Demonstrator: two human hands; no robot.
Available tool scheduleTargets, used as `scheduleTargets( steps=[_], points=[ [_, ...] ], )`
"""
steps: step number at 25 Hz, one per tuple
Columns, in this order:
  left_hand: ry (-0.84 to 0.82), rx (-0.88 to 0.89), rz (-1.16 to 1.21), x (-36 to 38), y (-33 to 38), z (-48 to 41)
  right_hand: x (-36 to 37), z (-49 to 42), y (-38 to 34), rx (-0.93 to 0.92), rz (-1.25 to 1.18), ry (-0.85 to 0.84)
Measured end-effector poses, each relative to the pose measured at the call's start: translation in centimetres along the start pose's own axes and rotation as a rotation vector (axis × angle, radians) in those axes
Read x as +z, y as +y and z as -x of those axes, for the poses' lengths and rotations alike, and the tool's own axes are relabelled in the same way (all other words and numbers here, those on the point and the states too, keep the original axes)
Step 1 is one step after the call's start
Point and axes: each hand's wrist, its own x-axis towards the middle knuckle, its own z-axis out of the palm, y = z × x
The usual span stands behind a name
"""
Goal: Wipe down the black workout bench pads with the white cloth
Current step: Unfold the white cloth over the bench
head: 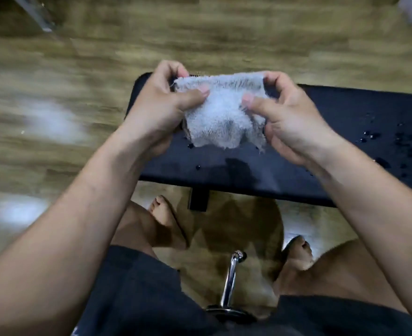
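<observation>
Both our hands hold the cloth above the counter.
Left hand (162, 103) and right hand (288, 117) each keep a closed grip on the white cloth (220, 112); droplets (370, 137) dot the black counter (345, 112).

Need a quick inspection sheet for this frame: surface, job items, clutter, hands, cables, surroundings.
Surface: black bench pad, water droplets scattered on its right part, a few near the cloth.
Job's things: white cloth held above the pad, stretched between both hands.
Clutter: chrome dumbbell handle on the floor near the feet.
Grippers: left hand and right hand both pinch the cloth with thumb and fingers.
Cables: nothing seen.
Surroundings: wood-pattern floor; bare feet below; far corners blurred.
</observation>
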Motion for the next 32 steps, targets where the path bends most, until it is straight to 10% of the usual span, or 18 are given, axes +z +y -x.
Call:
scheduleTargets(
  steps=[6, 10, 16, 26, 32],
  points=[
    [-0.074, 0.028, 0.157, -1.5, -2.7, 10.2, 3.1, 8.6, -0.6, -0.011, 0.031, 0.049],
    [-0.026, 0.264, -0.388, -2.2, -4.0, 14.3, 4.5, 12.8, 0.2, -0.074, 0.092, 0.004],
    [0.048, 0.492, -0.915, -4.2, -5.0, 17.0, 5.1, 16.0, 2.3, -0.296, 1.260, -0.077],
    [-0.112, -0.045, -0.245, -8.2, -6.6, 17.8, 7.5, 12.5, 5.6, 0.125, 0.127, -0.087],
    [0.086, -0.163, -0.218, -11.7, -11.4, 12.6, 12.1, 3.9, 9.9, -0.121, 0.687, 0.008]
  ],
)
